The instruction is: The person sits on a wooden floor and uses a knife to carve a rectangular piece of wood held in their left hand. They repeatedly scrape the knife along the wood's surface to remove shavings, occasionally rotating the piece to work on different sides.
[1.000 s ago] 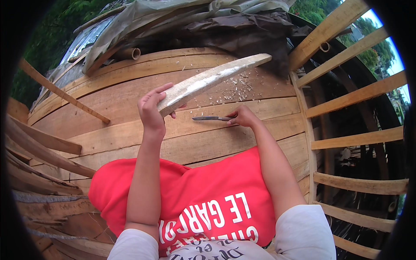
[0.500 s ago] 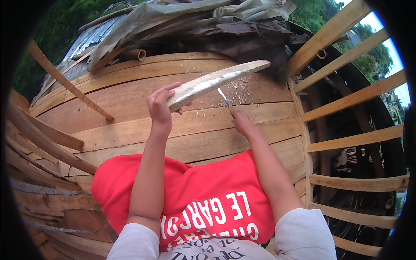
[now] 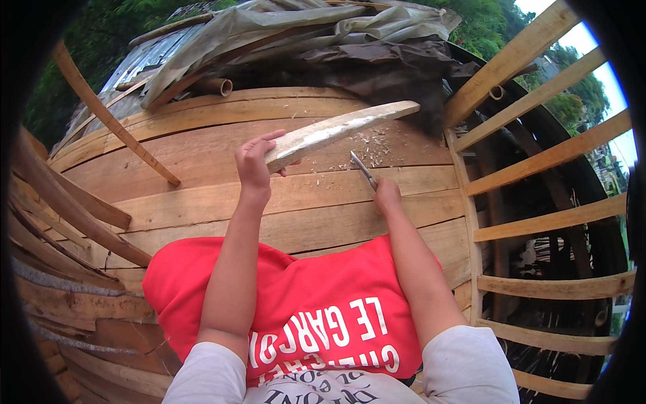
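My left hand (image 3: 254, 159) grips the near end of a long pale wooden board (image 3: 343, 129), fingers on top and wrapped round its underside. The board slants up toward the far right, its far end tapered, with a whitish freshly cut strip along the edge facing me. My right hand (image 3: 387, 196) is closed round the handle of a knife (image 3: 364, 170), whose blade points away and to the left. That blade is below the board and apart from it. Small wood shavings (image 3: 374, 145) lie scattered on the planks beyond the knife.
Broad planks (image 3: 323, 212) form the floor. Wooden slats (image 3: 548, 224) make an open railing on the right, with a dark gap behind. At the back are crumpled tarps (image 3: 383, 40) and a bamboo pole end (image 3: 221, 87). A thin wooden stick (image 3: 121, 124) leans at left.
The knife has drawn back toward me and slightly right, away from the board. The board and my left hand have shifted slightly right and nearer in view.
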A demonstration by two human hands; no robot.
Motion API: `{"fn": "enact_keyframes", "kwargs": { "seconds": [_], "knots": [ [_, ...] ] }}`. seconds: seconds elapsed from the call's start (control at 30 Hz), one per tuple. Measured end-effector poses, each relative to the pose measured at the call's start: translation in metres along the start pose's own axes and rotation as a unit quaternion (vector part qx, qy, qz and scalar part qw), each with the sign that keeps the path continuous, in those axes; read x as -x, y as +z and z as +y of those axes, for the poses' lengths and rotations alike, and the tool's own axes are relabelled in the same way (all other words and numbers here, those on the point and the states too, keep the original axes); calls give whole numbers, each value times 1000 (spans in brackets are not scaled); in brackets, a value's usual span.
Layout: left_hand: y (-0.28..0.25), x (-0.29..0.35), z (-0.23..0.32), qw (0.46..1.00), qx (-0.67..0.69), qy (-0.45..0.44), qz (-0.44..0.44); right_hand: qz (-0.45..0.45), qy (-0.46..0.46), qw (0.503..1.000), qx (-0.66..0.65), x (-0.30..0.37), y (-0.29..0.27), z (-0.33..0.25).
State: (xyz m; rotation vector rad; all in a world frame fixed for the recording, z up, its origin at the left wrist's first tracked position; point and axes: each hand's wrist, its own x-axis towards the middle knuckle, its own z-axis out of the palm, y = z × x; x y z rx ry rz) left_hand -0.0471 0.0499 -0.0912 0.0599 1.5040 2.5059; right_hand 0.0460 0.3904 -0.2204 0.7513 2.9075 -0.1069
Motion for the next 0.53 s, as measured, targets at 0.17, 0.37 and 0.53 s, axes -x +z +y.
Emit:
{"fn": "enact_keyframes", "kwargs": {
  "seconds": [0.17, 0.37, 0.53],
  "knots": [
    [0, -1, -1, 1000, 5, 1, -3, -120, -219, 961, -122, 10, 0, -15],
    [-6, 0, -2, 1000, 1, 2, 4, -83, -128, 986, -71, 17, -8, -26],
    [-4, -2, -3, 1000, 2, -2, 3, -27, 36, 992, -114, -3, -16, 15]
  ]
}}
